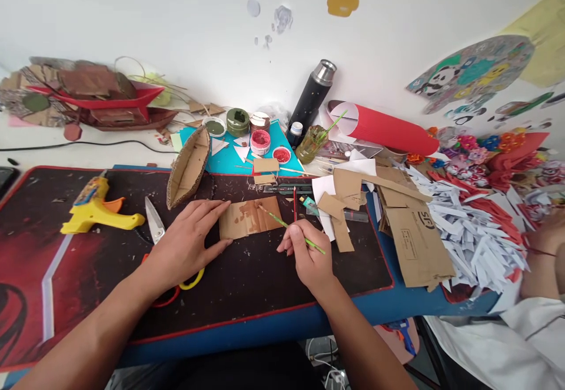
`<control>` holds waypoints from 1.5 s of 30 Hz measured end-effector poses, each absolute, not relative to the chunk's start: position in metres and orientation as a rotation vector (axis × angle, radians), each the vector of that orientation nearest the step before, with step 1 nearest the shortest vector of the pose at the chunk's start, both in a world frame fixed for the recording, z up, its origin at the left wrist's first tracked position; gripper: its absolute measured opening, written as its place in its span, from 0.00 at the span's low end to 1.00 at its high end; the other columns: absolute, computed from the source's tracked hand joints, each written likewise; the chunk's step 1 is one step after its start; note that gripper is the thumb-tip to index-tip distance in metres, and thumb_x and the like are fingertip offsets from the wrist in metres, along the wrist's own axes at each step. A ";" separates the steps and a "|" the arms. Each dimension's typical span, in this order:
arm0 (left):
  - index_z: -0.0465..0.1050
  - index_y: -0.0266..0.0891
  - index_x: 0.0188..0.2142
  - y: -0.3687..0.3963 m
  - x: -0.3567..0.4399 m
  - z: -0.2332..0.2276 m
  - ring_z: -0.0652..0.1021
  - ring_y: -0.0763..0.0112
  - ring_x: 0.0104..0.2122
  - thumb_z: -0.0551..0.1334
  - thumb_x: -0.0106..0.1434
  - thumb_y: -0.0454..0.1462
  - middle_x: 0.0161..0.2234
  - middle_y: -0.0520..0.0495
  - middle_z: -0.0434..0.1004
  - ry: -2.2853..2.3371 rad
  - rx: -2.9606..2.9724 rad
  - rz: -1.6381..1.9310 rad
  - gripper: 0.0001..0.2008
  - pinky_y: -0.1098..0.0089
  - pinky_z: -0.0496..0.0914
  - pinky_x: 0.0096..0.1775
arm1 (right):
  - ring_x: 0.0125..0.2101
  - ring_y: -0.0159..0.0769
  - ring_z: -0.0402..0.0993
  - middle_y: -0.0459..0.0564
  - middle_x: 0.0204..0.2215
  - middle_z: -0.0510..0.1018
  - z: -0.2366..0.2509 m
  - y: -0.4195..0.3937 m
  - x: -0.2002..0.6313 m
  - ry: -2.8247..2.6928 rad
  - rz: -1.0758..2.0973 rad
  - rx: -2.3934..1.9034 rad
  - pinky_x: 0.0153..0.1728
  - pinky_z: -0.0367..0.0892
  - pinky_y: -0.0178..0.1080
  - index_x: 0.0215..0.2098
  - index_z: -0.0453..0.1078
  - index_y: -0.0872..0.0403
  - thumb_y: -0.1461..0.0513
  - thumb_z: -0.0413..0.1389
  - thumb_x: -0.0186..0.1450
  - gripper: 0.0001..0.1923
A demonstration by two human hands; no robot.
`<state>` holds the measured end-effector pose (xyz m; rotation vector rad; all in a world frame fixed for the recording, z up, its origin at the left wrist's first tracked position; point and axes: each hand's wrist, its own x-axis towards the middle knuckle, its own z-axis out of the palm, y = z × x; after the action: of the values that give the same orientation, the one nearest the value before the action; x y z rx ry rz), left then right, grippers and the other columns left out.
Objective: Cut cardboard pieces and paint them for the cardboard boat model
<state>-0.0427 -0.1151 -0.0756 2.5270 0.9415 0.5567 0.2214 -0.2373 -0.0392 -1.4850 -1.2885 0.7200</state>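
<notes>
Two bare hands work over a dark desk mat, and everything here is placed from the small cardboard panel lying flat near the mat's middle. Nearest the viewer, the right hand sits just right of and below the panel, fingers pinched narrow around a thin green paintbrush. The brush slants up and to the left, its tip resting on the panel's top face, where brown paint blotches already show. The left hand lies spread and flat at the panel's left edge, fingertips touching it; this hand holds nothing. The panel's long axis runs left to right, so the brush crosses it at a slant from the right side.

Under the left wrist lie scissors, and farther left a yellow glue gun. Just beyond the panel stands a cardboard boat hull. Farther back sit open paint pots on a teal sheet, then a black flask. At the far right, another person's arm shows beside cut paper strips.
</notes>
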 end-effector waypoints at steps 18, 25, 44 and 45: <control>0.66 0.38 0.73 -0.114 -0.043 -0.076 0.75 0.41 0.62 0.64 0.74 0.50 0.63 0.32 0.77 0.930 2.537 0.555 0.33 0.41 0.70 0.66 | 0.23 0.36 0.79 0.47 0.23 0.82 -0.041 -0.234 0.216 -1.226 0.753 -1.478 0.24 0.72 0.36 0.35 0.73 0.49 0.47 0.50 0.84 0.24; 0.66 0.40 0.73 -0.116 -0.042 -0.074 0.76 0.41 0.62 0.64 0.73 0.50 0.63 0.34 0.78 0.946 2.519 0.571 0.34 0.41 0.71 0.66 | 0.24 0.37 0.81 0.48 0.24 0.82 -0.039 -0.227 0.204 -1.358 0.783 -1.438 0.25 0.74 0.36 0.35 0.74 0.49 0.47 0.49 0.83 0.24; 0.66 0.39 0.73 -0.116 -0.041 -0.076 0.76 0.41 0.62 0.65 0.73 0.50 0.63 0.34 0.78 0.937 2.512 0.571 0.34 0.42 0.70 0.65 | 0.24 0.36 0.79 0.47 0.23 0.82 -0.041 -0.230 0.214 -1.310 0.733 -1.489 0.26 0.72 0.36 0.36 0.73 0.49 0.50 0.50 0.84 0.21; 0.66 0.39 0.73 -0.116 -0.041 -0.076 0.75 0.41 0.62 0.65 0.74 0.50 0.63 0.33 0.78 0.937 2.516 0.568 0.34 0.42 0.70 0.65 | 0.23 0.36 0.79 0.47 0.23 0.81 -0.041 -0.231 0.215 -1.294 0.726 -1.495 0.26 0.72 0.36 0.36 0.73 0.49 0.50 0.50 0.84 0.21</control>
<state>-0.0411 -0.1158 -0.0759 2.5161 0.9366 0.5677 0.2145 -0.2311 -0.0410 -1.4947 -1.2936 0.7262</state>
